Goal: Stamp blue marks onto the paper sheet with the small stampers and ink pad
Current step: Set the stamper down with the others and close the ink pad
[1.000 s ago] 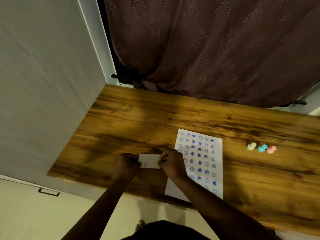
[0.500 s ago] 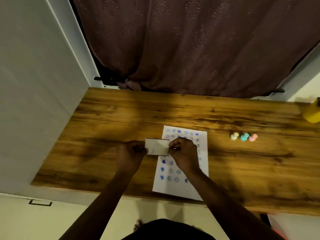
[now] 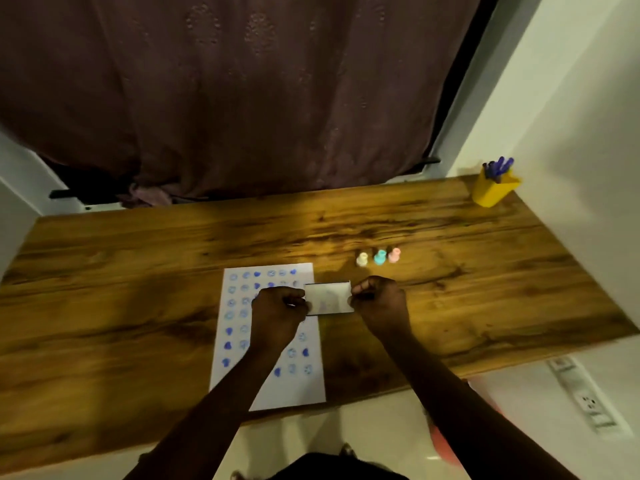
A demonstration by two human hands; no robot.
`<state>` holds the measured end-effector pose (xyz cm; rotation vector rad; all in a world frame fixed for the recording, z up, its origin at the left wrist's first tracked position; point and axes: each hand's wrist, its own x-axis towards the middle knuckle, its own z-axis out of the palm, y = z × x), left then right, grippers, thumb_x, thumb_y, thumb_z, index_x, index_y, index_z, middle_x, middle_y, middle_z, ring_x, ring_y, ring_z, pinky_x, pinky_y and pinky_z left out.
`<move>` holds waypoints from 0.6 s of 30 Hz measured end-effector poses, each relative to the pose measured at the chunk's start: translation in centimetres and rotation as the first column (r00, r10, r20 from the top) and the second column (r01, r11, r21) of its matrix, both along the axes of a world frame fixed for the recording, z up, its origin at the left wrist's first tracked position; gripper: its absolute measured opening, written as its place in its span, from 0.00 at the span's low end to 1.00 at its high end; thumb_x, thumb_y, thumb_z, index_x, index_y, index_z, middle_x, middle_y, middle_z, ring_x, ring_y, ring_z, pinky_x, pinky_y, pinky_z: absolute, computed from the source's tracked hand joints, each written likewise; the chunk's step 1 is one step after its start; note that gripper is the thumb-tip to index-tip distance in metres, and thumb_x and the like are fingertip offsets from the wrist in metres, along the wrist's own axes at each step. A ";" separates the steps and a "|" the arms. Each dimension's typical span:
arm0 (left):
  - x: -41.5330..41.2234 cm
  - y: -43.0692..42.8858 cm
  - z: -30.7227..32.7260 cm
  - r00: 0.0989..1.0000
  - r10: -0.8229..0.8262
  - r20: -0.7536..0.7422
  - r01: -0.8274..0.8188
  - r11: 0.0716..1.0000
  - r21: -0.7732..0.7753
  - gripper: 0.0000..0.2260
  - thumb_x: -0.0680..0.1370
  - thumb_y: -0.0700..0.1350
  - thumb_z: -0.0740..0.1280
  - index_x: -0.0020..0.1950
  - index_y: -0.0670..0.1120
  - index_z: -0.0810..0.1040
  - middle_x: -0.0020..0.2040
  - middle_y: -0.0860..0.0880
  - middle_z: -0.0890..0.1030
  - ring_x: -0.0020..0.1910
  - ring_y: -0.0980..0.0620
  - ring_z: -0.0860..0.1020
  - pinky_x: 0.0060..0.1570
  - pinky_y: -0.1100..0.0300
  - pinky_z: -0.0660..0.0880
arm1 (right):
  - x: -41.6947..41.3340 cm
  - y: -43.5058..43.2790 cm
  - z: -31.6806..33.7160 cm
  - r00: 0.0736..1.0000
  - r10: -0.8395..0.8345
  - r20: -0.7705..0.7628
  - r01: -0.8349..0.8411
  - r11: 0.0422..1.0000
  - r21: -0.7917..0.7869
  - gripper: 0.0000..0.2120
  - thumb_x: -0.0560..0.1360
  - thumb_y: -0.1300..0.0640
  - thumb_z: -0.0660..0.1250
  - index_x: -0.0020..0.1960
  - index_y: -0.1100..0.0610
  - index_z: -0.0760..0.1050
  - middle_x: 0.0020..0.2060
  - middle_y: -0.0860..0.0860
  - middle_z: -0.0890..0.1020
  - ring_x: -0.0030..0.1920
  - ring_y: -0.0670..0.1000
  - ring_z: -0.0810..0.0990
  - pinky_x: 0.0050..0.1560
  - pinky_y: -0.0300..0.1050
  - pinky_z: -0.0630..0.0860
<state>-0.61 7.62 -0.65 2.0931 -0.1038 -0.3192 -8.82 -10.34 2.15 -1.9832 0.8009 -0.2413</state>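
Just right of frame centre, the ink pad (image 3: 329, 298) is held between both hands: the left hand (image 3: 277, 315) has its fingers clamped on the pad's left end, and the right hand (image 3: 379, 303) pinches the right end. The pad hovers over the right edge of the sheet (image 3: 239, 372), which lies flat on the tabletop (image 3: 138, 265) in the lower middle, already covered in rows of blue marks.

The pad looks a small, flat, rigid case, probably light. Its short ends, where the fingers sit now, are the sensible hold, since they keep skin off the inked face. Whether it has a lid, open or closed, I cannot tell through the blur.

The three stampers (image 3: 379, 258) stand in a row just above the right hand. They seem light and easy to tip, best taken by the knob on top. The sheet is thin and would likely slide if nudged.
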 end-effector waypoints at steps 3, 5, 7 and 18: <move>-0.7 -4.2 -0.6 0.998 -0.060 -0.009 0.060 0.998 0.017 0.12 0.72 0.40 0.78 0.56 0.44 0.87 0.54 0.45 0.87 0.44 0.56 0.83 0.47 0.67 0.80 | -0.9 -3.8 -0.6 0.999 -0.035 -0.029 0.034 0.999 -0.035 0.13 0.67 0.66 0.78 0.39 0.50 0.81 0.36 0.42 0.84 0.40 0.40 0.82 0.52 0.41 0.80; -1.1 -6.6 -1.2 0.996 -0.066 -0.055 0.067 0.998 0.009 0.12 0.72 0.42 0.78 0.55 0.44 0.87 0.55 0.44 0.87 0.51 0.48 0.85 0.56 0.53 0.82 | -1.2 -5.9 -1.2 0.997 -0.045 -0.059 0.040 0.996 -0.078 0.12 0.66 0.64 0.78 0.37 0.49 0.81 0.35 0.41 0.83 0.39 0.40 0.82 0.51 0.40 0.80; -1.5 -8.9 -1.9 0.994 -0.062 -0.086 0.062 0.998 0.000 0.11 0.72 0.43 0.78 0.54 0.44 0.87 0.54 0.43 0.87 0.52 0.46 0.85 0.59 0.46 0.81 | -1.3 -8.0 -1.8 0.994 -0.051 -0.092 0.041 0.994 -0.103 0.08 0.66 0.63 0.79 0.39 0.52 0.83 0.36 0.44 0.84 0.41 0.44 0.83 0.51 0.43 0.79; -0.9 -15.8 -4.8 0.981 -0.009 -0.196 0.033 0.993 0.117 0.11 0.71 0.45 0.79 0.51 0.49 0.84 0.56 0.47 0.87 0.54 0.48 0.85 0.62 0.49 0.79 | -0.1 -14.2 -4.0 0.977 -0.067 -0.204 0.052 0.996 -0.077 0.03 0.71 0.62 0.77 0.45 0.59 0.85 0.42 0.50 0.85 0.44 0.47 0.81 0.52 0.42 0.77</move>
